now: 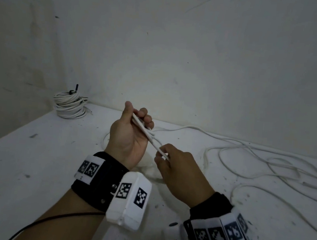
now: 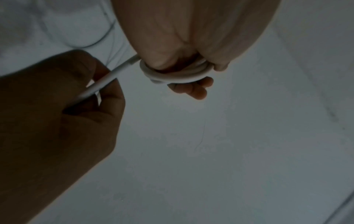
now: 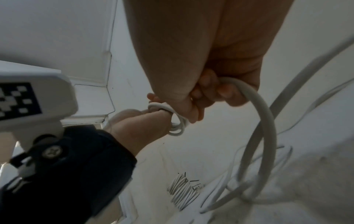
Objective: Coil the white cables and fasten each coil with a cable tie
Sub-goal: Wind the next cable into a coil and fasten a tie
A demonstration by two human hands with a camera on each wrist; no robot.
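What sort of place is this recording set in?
Probably a bare workroom or storage corner, not a furnished home or office. A scuffed white work surface meets plain marked walls; on it lie only a stack of tied cable coils and loose white cable.

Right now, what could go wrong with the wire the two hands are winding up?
The small coil sits only in the left hand's curled fingers with no tie on it, so it could spring open if the grip loosens. The right hand pinches the wire close to it, while the loose wire lies in crossing loops on the table and may snag or knot when pulled.
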